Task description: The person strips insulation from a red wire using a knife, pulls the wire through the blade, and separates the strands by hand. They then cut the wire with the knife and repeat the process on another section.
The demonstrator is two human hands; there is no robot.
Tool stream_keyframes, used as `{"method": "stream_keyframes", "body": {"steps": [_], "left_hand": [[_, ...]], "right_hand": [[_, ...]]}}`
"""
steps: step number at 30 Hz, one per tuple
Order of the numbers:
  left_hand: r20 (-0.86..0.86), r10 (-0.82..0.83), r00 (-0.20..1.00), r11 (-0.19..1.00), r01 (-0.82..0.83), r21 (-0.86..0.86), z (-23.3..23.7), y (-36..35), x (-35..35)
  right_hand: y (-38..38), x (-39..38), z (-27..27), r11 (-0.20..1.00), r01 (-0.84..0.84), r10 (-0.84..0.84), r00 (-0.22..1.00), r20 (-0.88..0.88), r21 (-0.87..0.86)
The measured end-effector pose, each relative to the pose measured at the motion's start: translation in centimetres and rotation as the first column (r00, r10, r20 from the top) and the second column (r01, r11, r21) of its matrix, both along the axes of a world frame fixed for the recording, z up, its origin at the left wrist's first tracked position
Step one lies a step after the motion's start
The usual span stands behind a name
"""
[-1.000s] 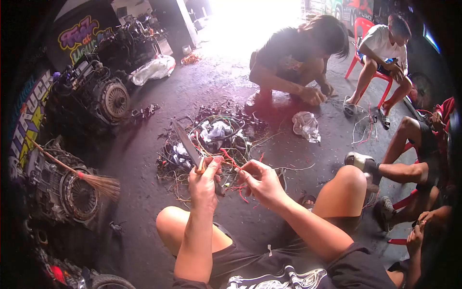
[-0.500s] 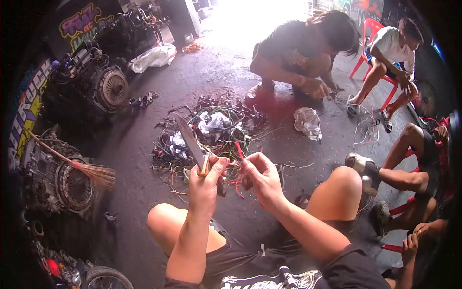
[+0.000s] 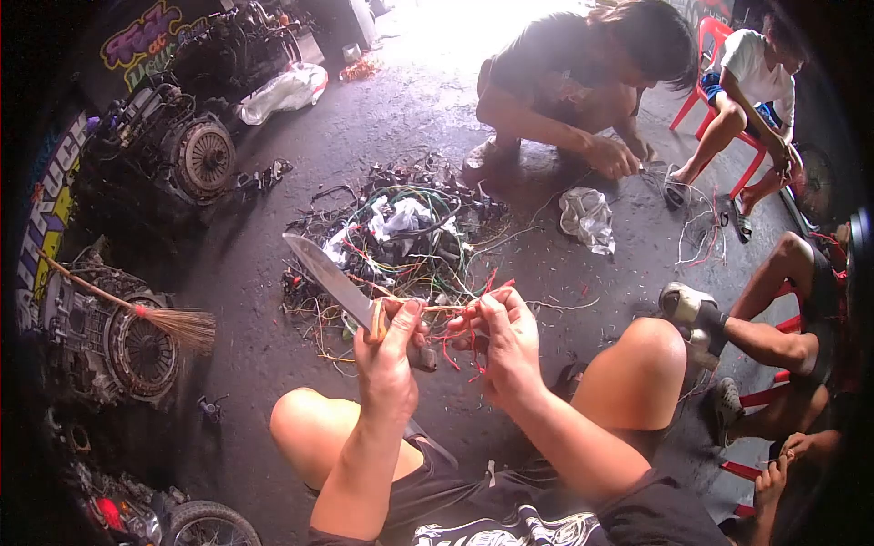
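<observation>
My left hand point(image 3: 390, 359) is closed around the handle of a knife point(image 3: 330, 275), its broad blade pointing up and to the left. A thin yellowish wire point(image 3: 443, 308) stretches between my two hands. My right hand point(image 3: 512, 350) pinches that wire, and red wire pieces point(image 3: 492, 285) stick out around its fingertips. More red strands dangle just below those fingers. Beyond both hands, a tangled heap of wires point(image 3: 428, 205) lies on the floor, mixed with white crumpled material and dark scraps.
A co-worker point(image 3: 583, 100) crouches at the far side, handling thin wires. Other people sit on red chairs point(image 3: 713, 41) at the right. A white crumpled bag point(image 3: 587, 220) lies on the floor. Greasy machine parts point(image 3: 205, 159), a broom point(image 3: 173, 326) and a wheel point(image 3: 211, 526) line the left.
The knife blade has tilted further left and down. My right hand has turned and moved slightly right, and a yellowish wire now shows stretched between my hands.
</observation>
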State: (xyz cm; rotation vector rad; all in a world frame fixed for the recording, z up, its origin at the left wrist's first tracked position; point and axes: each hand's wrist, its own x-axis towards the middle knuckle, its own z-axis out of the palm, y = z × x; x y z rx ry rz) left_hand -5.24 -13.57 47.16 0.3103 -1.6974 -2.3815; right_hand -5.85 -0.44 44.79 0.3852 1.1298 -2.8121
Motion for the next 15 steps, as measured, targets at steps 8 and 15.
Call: {"method": "stream_keyframes", "body": {"steps": [8,15], "left_hand": [[0.054,-0.055,0.997,0.998,0.054,0.025,-0.1,-0.8,-0.6],[0.103,-0.096,0.990,0.992,0.087,0.094,1.2,-0.5,-0.9]], "right_hand": [[2.2,0.3,1.0,0.792,-0.210,0.370,0.912,-0.177,0.573],[2.1,1.0,2.1,0.647,-0.409,0.632,0.759,-0.154,0.643]]}}
